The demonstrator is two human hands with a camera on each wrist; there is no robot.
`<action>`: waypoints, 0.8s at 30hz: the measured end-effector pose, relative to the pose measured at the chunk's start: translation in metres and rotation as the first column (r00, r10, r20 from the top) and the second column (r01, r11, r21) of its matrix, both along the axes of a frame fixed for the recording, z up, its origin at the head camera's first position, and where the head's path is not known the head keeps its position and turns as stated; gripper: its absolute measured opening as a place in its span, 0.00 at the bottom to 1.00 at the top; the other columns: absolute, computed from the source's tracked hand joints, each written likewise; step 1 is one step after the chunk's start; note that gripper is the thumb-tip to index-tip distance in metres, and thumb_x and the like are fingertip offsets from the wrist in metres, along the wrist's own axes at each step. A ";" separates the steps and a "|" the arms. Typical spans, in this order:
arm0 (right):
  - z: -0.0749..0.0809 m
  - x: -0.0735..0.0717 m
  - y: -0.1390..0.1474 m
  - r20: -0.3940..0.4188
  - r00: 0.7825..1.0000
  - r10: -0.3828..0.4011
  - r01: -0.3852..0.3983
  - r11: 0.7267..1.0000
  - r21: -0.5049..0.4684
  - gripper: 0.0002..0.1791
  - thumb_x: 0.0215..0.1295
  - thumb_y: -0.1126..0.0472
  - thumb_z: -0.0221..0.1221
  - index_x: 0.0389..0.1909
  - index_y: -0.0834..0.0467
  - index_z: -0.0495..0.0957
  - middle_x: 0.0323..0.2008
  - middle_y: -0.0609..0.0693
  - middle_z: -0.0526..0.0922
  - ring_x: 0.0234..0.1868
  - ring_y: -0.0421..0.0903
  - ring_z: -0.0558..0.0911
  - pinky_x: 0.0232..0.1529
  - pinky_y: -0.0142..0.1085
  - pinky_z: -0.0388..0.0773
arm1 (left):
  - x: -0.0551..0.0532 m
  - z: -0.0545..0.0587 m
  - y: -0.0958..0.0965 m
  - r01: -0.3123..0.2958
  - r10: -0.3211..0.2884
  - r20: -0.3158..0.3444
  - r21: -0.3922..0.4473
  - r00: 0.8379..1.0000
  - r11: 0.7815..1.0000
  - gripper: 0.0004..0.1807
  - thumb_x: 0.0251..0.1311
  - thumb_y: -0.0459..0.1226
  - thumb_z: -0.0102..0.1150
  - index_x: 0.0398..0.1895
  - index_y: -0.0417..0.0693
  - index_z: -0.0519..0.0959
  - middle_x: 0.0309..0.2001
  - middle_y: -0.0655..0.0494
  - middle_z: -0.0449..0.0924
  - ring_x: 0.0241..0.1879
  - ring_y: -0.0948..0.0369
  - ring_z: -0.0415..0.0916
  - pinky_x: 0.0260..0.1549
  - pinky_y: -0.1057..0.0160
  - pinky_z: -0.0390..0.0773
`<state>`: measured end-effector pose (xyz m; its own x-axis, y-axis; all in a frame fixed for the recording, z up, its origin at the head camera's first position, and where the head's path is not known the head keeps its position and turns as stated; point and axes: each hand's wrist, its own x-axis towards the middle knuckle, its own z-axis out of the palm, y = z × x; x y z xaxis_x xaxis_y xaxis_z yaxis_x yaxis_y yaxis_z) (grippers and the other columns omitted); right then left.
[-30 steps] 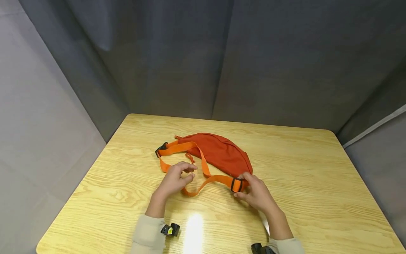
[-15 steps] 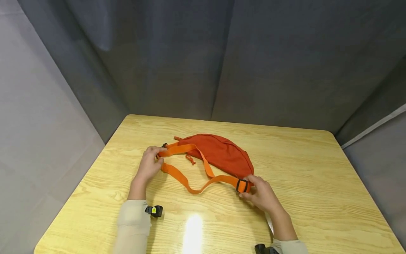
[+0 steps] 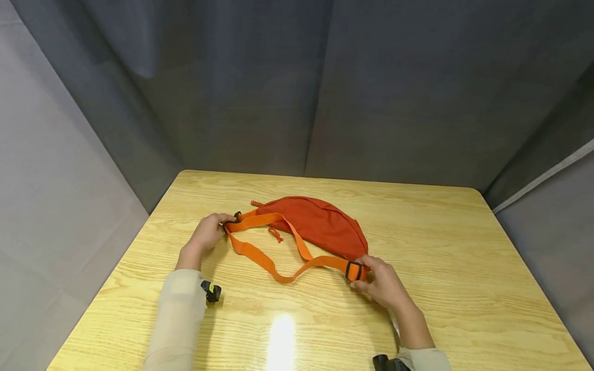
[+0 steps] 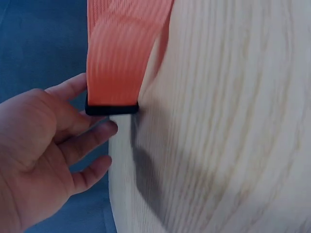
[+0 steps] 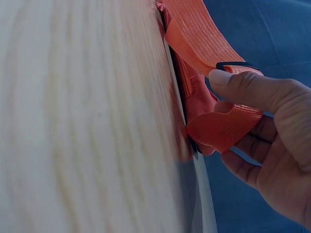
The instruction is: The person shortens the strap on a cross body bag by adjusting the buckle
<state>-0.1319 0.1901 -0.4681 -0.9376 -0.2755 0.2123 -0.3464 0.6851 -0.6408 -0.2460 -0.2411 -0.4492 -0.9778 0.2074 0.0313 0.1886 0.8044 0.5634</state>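
A red waist bag (image 3: 315,221) lies on the table, its orange strap (image 3: 260,257) looped in front of it. At the strap's left end, my left hand (image 3: 207,233) holds the black buckle (image 3: 230,222) between its fingers. The left wrist view shows the buckle's black edge (image 4: 112,109) against the fingertips, with the ring and little fingers loosely bent below. My right hand (image 3: 382,281) grips the strap's right end beside the black slider (image 3: 353,270). In the right wrist view the thumb presses on the orange webbing (image 5: 228,128) near the slider, the other fingers curled behind.
The wooden table (image 3: 464,268) has rounded corners at the back. A dark grey curtain (image 3: 241,93) hangs behind it, with lighter cloth panels (image 3: 60,180) at the sides. A red zipper cord (image 3: 276,235) lies inside the strap loop.
My left hand has moved left and away from me, from above the middle of the strap to the buckle, and takes hold there. The right hand keeps its grip with a slight shift right.
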 end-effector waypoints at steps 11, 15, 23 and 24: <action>0.001 -0.003 0.013 0.046 0.998 0.033 -0.034 0.999 0.026 0.17 0.45 0.63 0.71 0.39 0.58 0.81 0.38 0.51 0.80 0.35 0.46 0.75 0.36 0.41 0.72 | 0.001 -0.002 0.008 0.037 -0.047 0.083 0.120 0.995 0.992 0.20 0.51 0.20 0.56 0.48 0.42 0.79 0.30 0.52 0.76 0.31 0.57 0.72 0.33 0.60 0.72; 0.005 -0.002 0.017 0.057 0.995 0.078 -0.079 0.997 0.012 0.18 0.50 0.61 0.69 0.44 0.59 0.82 0.42 0.54 0.81 0.36 0.47 0.77 0.36 0.41 0.74 | 0.000 -0.003 0.011 0.032 -0.042 0.071 0.134 0.997 0.990 0.16 0.54 0.29 0.64 0.48 0.41 0.79 0.32 0.51 0.76 0.32 0.56 0.72 0.35 0.58 0.73; 0.010 0.001 0.017 -0.031 0.992 0.123 -0.120 0.989 0.081 0.08 0.49 0.60 0.70 0.31 0.55 0.85 0.30 0.39 0.80 0.33 0.43 0.73 0.33 0.37 0.70 | 0.002 -0.006 0.016 0.017 -0.020 0.029 0.113 0.999 0.993 0.16 0.49 0.39 0.70 0.42 0.43 0.81 0.48 0.44 0.69 0.48 0.44 0.67 0.50 0.45 0.65; 0.010 0.001 0.018 -0.033 0.992 0.118 -0.115 0.989 0.089 0.07 0.48 0.61 0.70 0.30 0.55 0.85 0.28 0.38 0.80 0.31 0.42 0.71 0.31 0.36 0.69 | 0.003 -0.006 0.017 0.013 -0.017 0.032 0.116 0.999 0.993 0.16 0.48 0.39 0.70 0.41 0.43 0.81 0.49 0.45 0.69 0.48 0.44 0.67 0.50 0.45 0.65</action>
